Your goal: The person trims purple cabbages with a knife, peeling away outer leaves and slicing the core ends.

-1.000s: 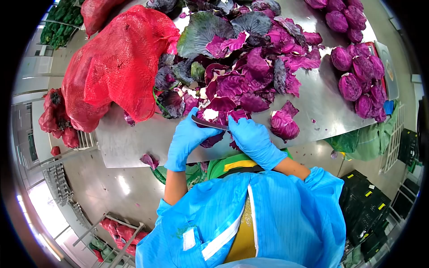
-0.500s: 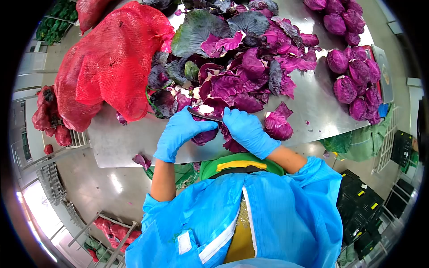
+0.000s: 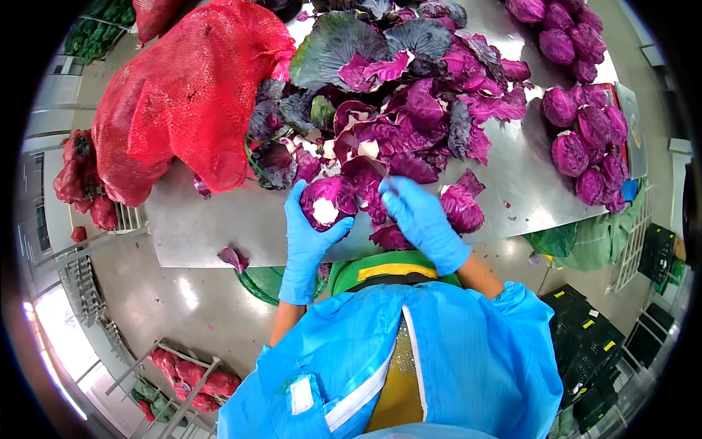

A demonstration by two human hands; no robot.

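Note:
My left hand (image 3: pixel 306 238) cups a red cabbage (image 3: pixel 338 196) from its left and lower side, thumb along the bottom. The white cut stem end of the head faces up toward me. Just to the right, my right hand (image 3: pixel 424 223) is closed, its fingers curled near a purple leaf (image 3: pixel 365 175) beside the cabbage. What it holds is hidden; no blade shows now. Both hands wear blue gloves. A partly peeled red cabbage (image 3: pixel 462 208) lies right of my right hand, and a heap of loose purple leaves (image 3: pixel 391 143) spreads beyond both hands.
A red mesh sack (image 3: pixel 194 95) lies on the metal table (image 3: pixel 197 241) at left. Trimmed cabbages (image 3: pixel 585 139) are grouped at right by a scale (image 3: pixel 629 128). Black crates (image 3: pixel 585 329) stand on the floor at right. One leaf (image 3: pixel 234 257) sits at the front edge.
The knife between my hands has gone from sight. My left hand has moved lower and now shows the cabbage with its white cut end up. My right hand has shifted slightly right.

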